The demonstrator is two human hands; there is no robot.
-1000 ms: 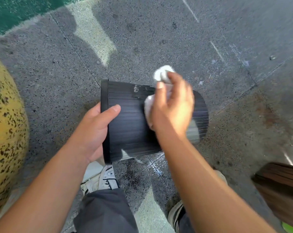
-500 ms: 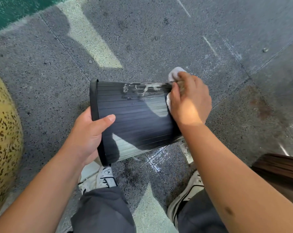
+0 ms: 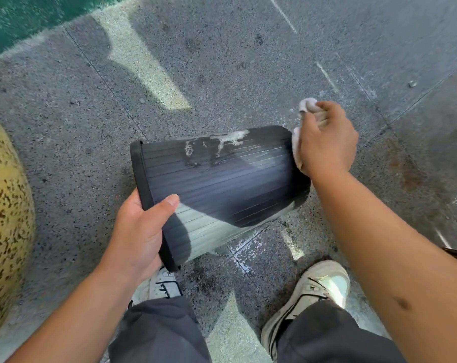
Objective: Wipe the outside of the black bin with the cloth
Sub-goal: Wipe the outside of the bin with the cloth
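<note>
While I crouched over the speckled grey floor (image 3: pixel 72 158), a yellow, dark-spotted rounded object (image 3: pixel 4 205) filled the left edge, and a green strip of ground (image 3: pixel 25 17) lay at the far left. My left hand (image 3: pixel 141 231) was clamped on the rim of the black bin (image 3: pixel 222 184), thumb lying across the ribbed outer wall and fingers hidden behind the rim. The bin was held on its side above the floor, its open end to the left and its base to the right, tilted so the base sat a little farther from me. A whitish smear (image 3: pixel 216 145) marked the far upper part of its wall, and sunlight brightened the near lower part. Below the bin, nearer to me, my left shoe (image 3: pixel 159 286) showed beneath the rim, with dark trouser legs (image 3: pixel 159 334) at the bottom, and my right shoe (image 3: pixel 313 292) stood to the right. My right hand (image 3: pixel 326 142) was closed around the white cloth (image 3: pixel 296 148), bunched in the fist, pressing against the bin's base end at the right; a tuft of cloth stuck out past my fingers on the far side.
</note>
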